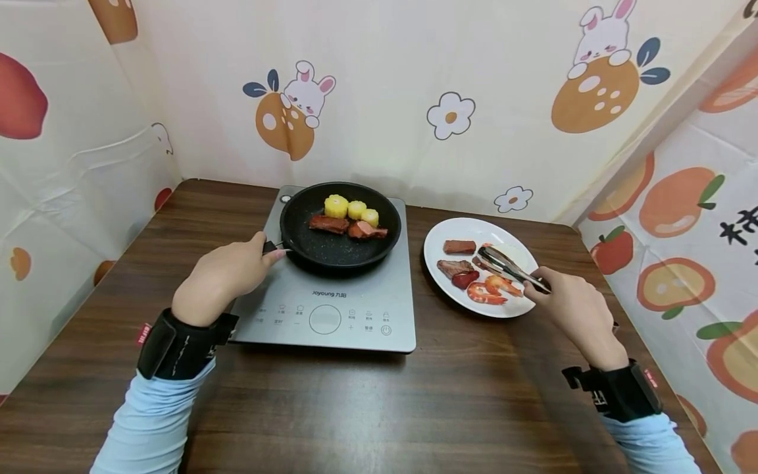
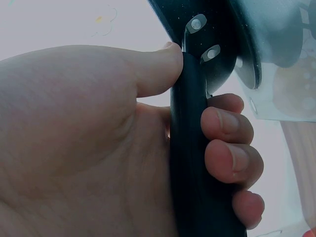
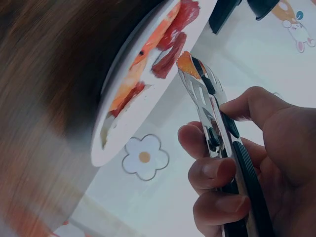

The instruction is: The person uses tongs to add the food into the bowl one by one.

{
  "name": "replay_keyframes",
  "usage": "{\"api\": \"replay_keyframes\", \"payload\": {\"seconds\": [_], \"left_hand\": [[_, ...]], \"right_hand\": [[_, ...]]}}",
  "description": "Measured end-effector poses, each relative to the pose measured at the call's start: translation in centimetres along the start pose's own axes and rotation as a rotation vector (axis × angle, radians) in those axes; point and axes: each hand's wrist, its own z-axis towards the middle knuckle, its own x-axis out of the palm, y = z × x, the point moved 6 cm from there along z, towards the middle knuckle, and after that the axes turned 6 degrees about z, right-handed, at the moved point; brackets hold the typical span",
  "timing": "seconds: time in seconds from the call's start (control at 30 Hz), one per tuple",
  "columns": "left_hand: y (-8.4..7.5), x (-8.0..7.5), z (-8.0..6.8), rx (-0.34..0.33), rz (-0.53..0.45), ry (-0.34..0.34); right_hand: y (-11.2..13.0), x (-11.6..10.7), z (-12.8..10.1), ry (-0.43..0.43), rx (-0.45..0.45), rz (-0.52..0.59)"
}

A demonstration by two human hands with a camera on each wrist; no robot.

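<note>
A black frying pan (image 1: 340, 226) sits on a grey induction cooker (image 1: 331, 296), holding corn pieces (image 1: 352, 208) and strips of meat (image 1: 347, 227). My left hand (image 1: 222, 276) grips the pan's black handle (image 2: 197, 153), thumb near the rivets. My right hand (image 1: 568, 309) holds metal tongs (image 1: 510, 267) over a white plate (image 1: 456, 289). The tongs' tips (image 3: 195, 74) sit close together beside a piece of meat. The plate carries shrimp (image 1: 491, 289) and several meat slices (image 1: 458, 247).
A dark wooden table (image 1: 367, 408) carries everything. Cartoon-printed sheets (image 1: 450, 99) wall it in at the back, left and right. The cooker's control panel (image 1: 324, 319) faces me. Black wrist straps (image 1: 177, 345) sit on both forearms.
</note>
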Motion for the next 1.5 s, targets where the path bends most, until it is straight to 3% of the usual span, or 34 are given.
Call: {"api": "replay_keyframes", "payload": {"seconds": [0.37, 0.63, 0.8, 1.23, 1.5], "left_hand": [[-0.2, -0.2, 0.0, -0.004, 0.004, 0.002], [-0.3, -0.5, -0.2, -0.003, 0.003, -0.009], [-0.2, -0.5, -0.3, -0.005, 0.0, -0.012], [-0.1, 0.0, -0.1, -0.008, 0.006, -0.016], [-0.2, -0.1, -0.1, -0.009, -0.001, -0.01]], "right_hand": [[3.1, -1.0, 0.1, -0.025, -0.064, 0.019], [6.9, -2.3, 0.3, -0.111, -0.154, 0.043], [10.2, -2.8, 1.0, -0.178, -0.23, 0.059], [20.9, -1.7, 4.6, -0.196, -0.397, 0.054], [26.6, -0.5, 7.3, -0.133, -0.472, -0.001]]}}
